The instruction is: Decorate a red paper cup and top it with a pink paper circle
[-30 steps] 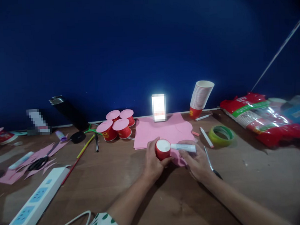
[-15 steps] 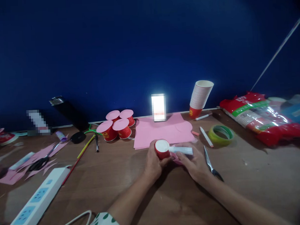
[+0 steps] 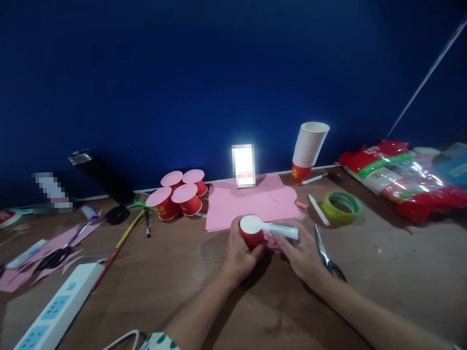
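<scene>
My left hand (image 3: 239, 254) is wrapped around a small red paper cup (image 3: 252, 238), its round white end facing up. In my right hand (image 3: 301, 252) is a glue stick (image 3: 282, 230), held almost level, with its tip at the cup's edge. A piece of pink paper (image 3: 274, 244) shows under the glue stick, by my right fingers; most of it is hidden. Just behind both hands lies a stack of pink paper sheets (image 3: 242, 203). Scissors (image 3: 327, 256) rest to the right of my right hand.
Several red cups topped with pink paper discs (image 3: 186, 193) stand left of the sheets. A leaning cup stack (image 3: 310, 146), a marker (image 3: 319, 210), a tape roll (image 3: 341, 208) and a red plastic pack (image 3: 396, 181) are to the right. A power strip (image 3: 56, 311) lies front left.
The glue stick has shifted slightly against the cup's edge, its tip now closer to the rim. The whole view has drifted a little; both hands keep their grips.
</scene>
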A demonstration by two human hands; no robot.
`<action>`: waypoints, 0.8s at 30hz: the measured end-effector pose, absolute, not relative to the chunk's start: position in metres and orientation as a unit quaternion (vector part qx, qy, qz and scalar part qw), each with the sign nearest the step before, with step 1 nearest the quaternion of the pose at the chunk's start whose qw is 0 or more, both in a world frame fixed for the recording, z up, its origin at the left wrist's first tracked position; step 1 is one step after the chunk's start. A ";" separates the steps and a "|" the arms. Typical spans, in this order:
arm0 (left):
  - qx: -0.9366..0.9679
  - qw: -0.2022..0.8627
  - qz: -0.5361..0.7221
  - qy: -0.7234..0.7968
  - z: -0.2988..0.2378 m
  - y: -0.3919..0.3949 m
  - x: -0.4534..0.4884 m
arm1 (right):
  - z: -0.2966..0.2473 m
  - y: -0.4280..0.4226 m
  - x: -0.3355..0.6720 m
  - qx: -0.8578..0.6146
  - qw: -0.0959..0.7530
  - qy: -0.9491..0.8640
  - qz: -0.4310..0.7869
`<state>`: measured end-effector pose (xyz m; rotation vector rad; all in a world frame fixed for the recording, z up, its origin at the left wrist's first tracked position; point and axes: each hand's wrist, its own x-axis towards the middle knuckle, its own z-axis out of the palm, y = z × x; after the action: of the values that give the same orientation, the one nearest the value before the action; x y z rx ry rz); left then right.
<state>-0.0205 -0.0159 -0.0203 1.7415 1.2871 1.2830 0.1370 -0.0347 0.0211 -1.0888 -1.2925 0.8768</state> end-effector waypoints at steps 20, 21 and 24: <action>0.659 0.299 0.488 0.487 -0.019 -0.016 -0.023 | 0.019 -0.038 0.137 -0.466 0.558 -0.562 0.395; 0.657 0.302 0.489 0.488 -0.019 -0.016 -0.023 | 0.017 -0.038 0.138 -0.470 0.556 -0.559 0.397; 0.639 0.311 0.489 0.506 -0.021 -0.014 -0.023 | 0.010 -0.040 0.139 -0.481 0.541 -0.579 0.375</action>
<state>-0.0226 -0.0144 -0.0207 1.6871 1.3362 1.2905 0.1387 -0.0397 0.0102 -1.1433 -1.3755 0.8921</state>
